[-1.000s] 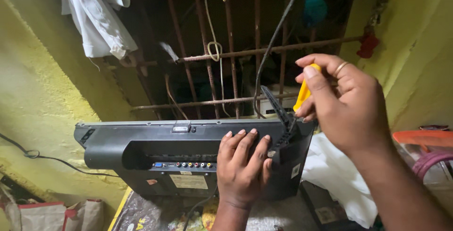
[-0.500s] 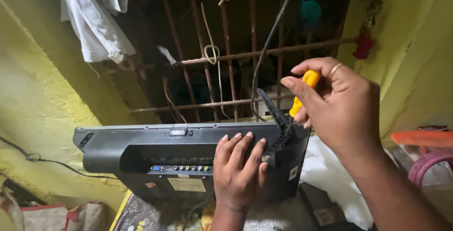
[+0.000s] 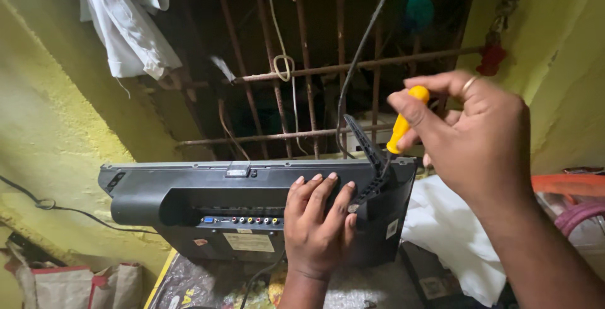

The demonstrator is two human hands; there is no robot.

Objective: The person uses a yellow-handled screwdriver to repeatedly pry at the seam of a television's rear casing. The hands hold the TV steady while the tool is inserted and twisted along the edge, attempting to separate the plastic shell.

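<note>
Compared with half a second ago, the right hand (image 3: 479,139) sits slightly higher and further right over the set's top corner, and the yellow-handled screwdriver (image 3: 403,123) stands at a steeper tilt; the left hand (image 3: 318,221) and the television (image 3: 183,202) have not shifted. In my judgement the tool is being worked at one fastening near the upper right corner, with the set braced against the push, and nothing has yet come loose. The right hand is closed around the screwdriver handle, thumb and forefinger pinching the rounded yellow end, a ring on one finger; the shaft runs down to the corner and its tip is hidden. The left hand lies flat on the rear casing, fingers spread and gripping nothing. The television stands upright on its lower edge on a patterned table covering (image 3: 208,284), back toward the camera, just in front of a rusted window grille (image 3: 296,69). Its casing is matte dark grey moulded plastic with a raised middle section, a row of coloured sockets (image 3: 249,220) and a pale label below them. A black ribbed plastic bracket (image 3: 365,148) rises from the corner beside the tool. A dark cable (image 3: 353,63) hangs down through the bars. White cloth (image 3: 441,233) lies crumpled to the right; the walls are rough yellow plaster (image 3: 57,126).
</note>
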